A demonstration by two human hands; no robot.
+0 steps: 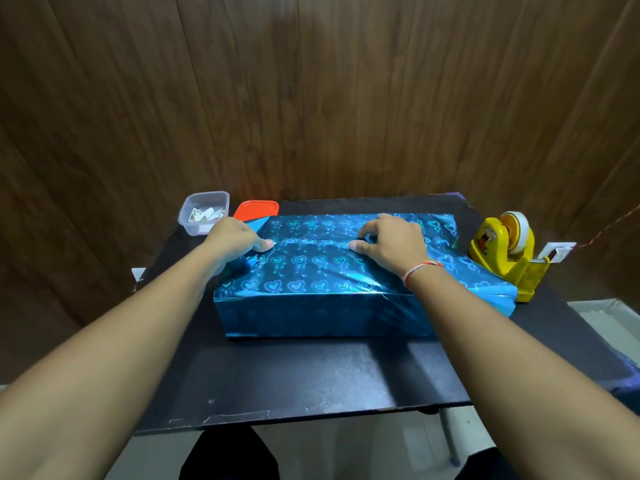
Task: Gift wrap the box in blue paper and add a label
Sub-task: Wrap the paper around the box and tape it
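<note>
Blue paper (311, 271) printed with heart outlines covered the box (322, 317), which sat in the middle of the frame on a black table (294, 379). A seam where one paper edge overlapped the other ran across the top of the box, roughly level with both thumbs. At the right end the paper stuck out past the box in a loose flap, just beside the tape holder.

Left of centre, the left hand (235, 237) rested on the upper left corner of the box, its thumb laid flat on the paper near the seam; the other fingers were bent down over the far left edge, and how tightly they gripped could not be told. Right of centre, the right hand (391, 240) lay on top of the box, thumb pressing the paper at the seam and the fingers arched with their tips down on the paper behind it. A red and white thread circled that wrist.

At the upper left of the table stood a clear tub (204, 213) with small paper pieces inside, and an orange lid (258, 208) lay just beside it, partly behind the box. A yellow tape holder (505, 254) with a roll of tape stood at the right edge of the table.
</note>
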